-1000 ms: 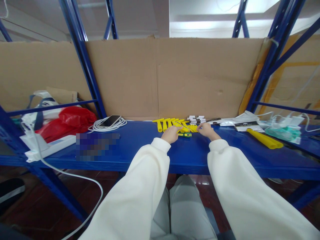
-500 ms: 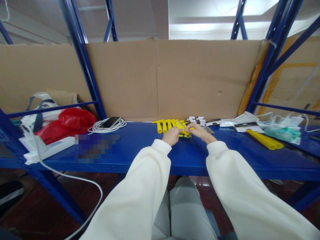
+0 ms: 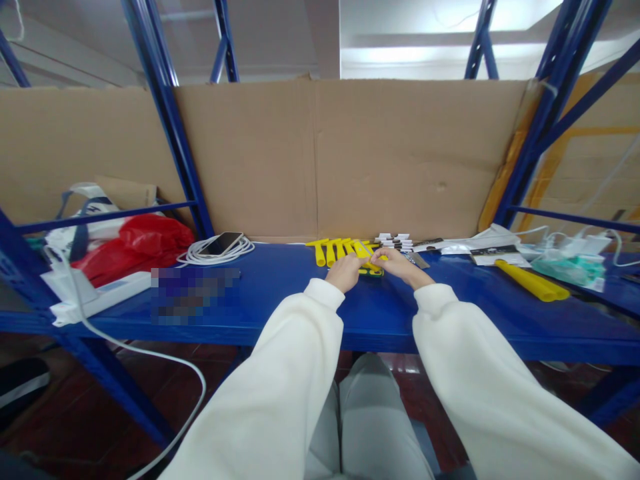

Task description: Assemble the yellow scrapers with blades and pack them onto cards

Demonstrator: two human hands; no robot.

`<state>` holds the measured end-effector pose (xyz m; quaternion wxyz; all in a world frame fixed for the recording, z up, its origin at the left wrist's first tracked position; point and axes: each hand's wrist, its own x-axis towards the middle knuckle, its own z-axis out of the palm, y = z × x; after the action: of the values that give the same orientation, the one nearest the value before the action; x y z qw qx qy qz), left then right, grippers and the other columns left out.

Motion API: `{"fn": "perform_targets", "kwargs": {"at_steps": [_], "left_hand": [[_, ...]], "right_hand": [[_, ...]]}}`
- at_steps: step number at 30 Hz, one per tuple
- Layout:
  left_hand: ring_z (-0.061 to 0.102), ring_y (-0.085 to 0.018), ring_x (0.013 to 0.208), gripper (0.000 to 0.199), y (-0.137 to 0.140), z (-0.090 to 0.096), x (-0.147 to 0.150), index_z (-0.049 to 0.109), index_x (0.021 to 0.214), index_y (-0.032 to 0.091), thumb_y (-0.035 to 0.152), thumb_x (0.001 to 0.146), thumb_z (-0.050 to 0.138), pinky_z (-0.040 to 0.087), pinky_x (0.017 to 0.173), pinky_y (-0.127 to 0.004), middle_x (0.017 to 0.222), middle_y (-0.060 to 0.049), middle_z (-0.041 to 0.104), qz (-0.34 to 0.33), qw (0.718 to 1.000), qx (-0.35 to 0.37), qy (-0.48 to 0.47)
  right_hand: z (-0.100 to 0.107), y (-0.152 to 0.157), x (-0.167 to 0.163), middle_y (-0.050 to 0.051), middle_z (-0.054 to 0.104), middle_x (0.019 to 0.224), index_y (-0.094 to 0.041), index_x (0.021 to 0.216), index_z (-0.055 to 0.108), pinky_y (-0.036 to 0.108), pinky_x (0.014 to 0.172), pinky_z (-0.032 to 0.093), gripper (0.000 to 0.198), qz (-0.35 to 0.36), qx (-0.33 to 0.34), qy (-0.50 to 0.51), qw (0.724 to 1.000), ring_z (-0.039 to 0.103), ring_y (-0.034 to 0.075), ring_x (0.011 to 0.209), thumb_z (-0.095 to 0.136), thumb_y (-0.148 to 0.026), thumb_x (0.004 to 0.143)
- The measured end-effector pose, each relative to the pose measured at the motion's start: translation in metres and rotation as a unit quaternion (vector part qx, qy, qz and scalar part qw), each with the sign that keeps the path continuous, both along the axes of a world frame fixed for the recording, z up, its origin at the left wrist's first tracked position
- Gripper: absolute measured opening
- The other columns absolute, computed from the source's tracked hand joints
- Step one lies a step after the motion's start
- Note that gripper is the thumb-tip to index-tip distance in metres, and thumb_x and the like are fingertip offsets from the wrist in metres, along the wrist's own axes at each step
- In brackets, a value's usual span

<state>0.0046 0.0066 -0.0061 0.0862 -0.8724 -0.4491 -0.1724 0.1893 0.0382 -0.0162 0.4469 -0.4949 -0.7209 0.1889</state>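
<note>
Both hands meet over the blue shelf (image 3: 280, 287), fingers pinched close together. My left hand (image 3: 345, 272) is closed on a yellow plastic T-shaped tool (image 3: 363, 251), which lies largely behind the fingers. From the other side, my right hand (image 3: 397, 263) pinches the same tool near its end; the exact grip is too small to make out. Just below the fingertips lies a dark green and yellow object (image 3: 374, 272), partly covered. Several more yellow T-shaped tools (image 3: 331, 253) form a row beside my left hand, handles toward me.
Small black-and-white packs (image 3: 393, 240) are stacked behind my right hand. Farther right lie yellow tubes (image 3: 533, 280) and a green plastic bag (image 3: 570, 267). To the left are a phone (image 3: 225, 243) on a coiled white cable, a power strip (image 3: 117, 293) and a red bag (image 3: 145, 243). Cardboard (image 3: 400, 153) stands behind.
The view has shifted very slightly. Both hands stay together at the same spot, with only small finger movement around the yellow tool.
</note>
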Motion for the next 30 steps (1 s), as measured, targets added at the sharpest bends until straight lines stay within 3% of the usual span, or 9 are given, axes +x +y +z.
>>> {"fn": "perform_targets", "kwargs": {"at_steps": [8,15,19,27,30], "left_hand": [[0.067,-0.022,0.109,0.052,-0.0009,0.0001,-0.0014,0.060,0.139,0.028,0.009,0.095,0.042,0.052,0.096,-0.035,0.118,-0.012,0.067,0.001,1.000,0.006,0.004],[0.067,-0.023,0.108,0.055,-0.0032,0.0020,-0.0019,0.058,0.142,0.031,0.009,0.095,0.041,0.052,0.094,-0.036,0.120,-0.011,0.065,0.000,1.000,0.005,0.017],[0.066,-0.023,0.107,0.056,-0.0041,0.0032,-0.0022,0.057,0.142,0.032,0.009,0.095,0.041,0.053,0.094,-0.038,0.120,-0.011,0.065,-0.001,1.000,0.005,0.015],[0.064,-0.025,0.110,0.053,-0.0028,0.0026,-0.0030,0.059,0.140,0.031,0.010,0.094,0.044,0.052,0.095,-0.040,0.127,-0.011,0.064,-0.004,1.000,0.006,-0.008],[0.064,-0.025,0.111,0.053,-0.0037,0.0032,-0.0032,0.059,0.141,0.031,0.010,0.094,0.044,0.052,0.095,-0.039,0.126,-0.011,0.064,-0.004,1.000,0.005,-0.008]], "right_hand": [[0.0005,0.0037,0.0029,0.002,0.071,0.073,-0.021,0.060,0.063,0.035,0.086,0.052,0.010,0.012,0.056,-0.065,0.996,0.067,0.020,0.080,0.060,-0.016,0.067],[0.0011,0.0019,0.0057,0.003,0.070,0.077,-0.020,0.063,0.063,0.036,0.088,0.051,0.007,0.016,0.038,-0.083,0.996,0.065,0.020,0.081,0.061,-0.019,0.070],[-0.0016,0.0021,0.0067,0.002,0.070,0.080,-0.021,0.070,0.062,0.035,0.088,0.051,0.004,0.011,0.020,-0.050,0.999,0.064,0.019,0.082,0.065,-0.020,0.072],[-0.0071,0.0073,0.0060,0.002,0.067,0.088,-0.022,0.080,0.057,0.037,0.091,0.051,0.022,0.000,0.005,0.036,0.999,0.063,0.019,0.090,0.074,-0.020,0.068],[-0.0084,0.0093,0.0053,-0.001,0.064,0.081,-0.023,0.080,0.053,0.034,0.084,0.053,0.025,0.020,-0.023,0.069,0.997,0.063,0.016,0.083,0.075,-0.020,0.068]]}}
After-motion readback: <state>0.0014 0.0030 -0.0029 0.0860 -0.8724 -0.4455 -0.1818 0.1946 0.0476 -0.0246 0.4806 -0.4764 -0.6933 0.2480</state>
